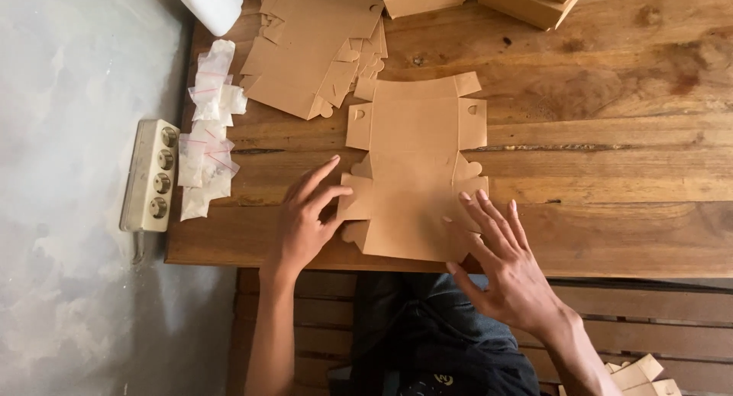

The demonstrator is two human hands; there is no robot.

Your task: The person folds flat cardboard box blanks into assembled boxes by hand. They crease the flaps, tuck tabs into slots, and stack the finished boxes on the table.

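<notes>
A flat, unfolded brown cardboard box blank [416,148] lies on the wooden table [611,136], its near end at the table's front edge. My left hand [305,216] rests on the blank's near left flap, fingers spread, thumb and forefinger touching the card. My right hand [500,262] lies with spread fingers on the blank's near right corner, fingertips on the card. Neither hand grips anything.
A stack of more flat blanks [313,45] lies at the back left. Folded brown boxes [527,0] stand along the far edge. Small clear plastic packets [208,129] sit at the table's left edge. A white power strip [151,174] hangs beside the table. A wooden bench [657,312] is below.
</notes>
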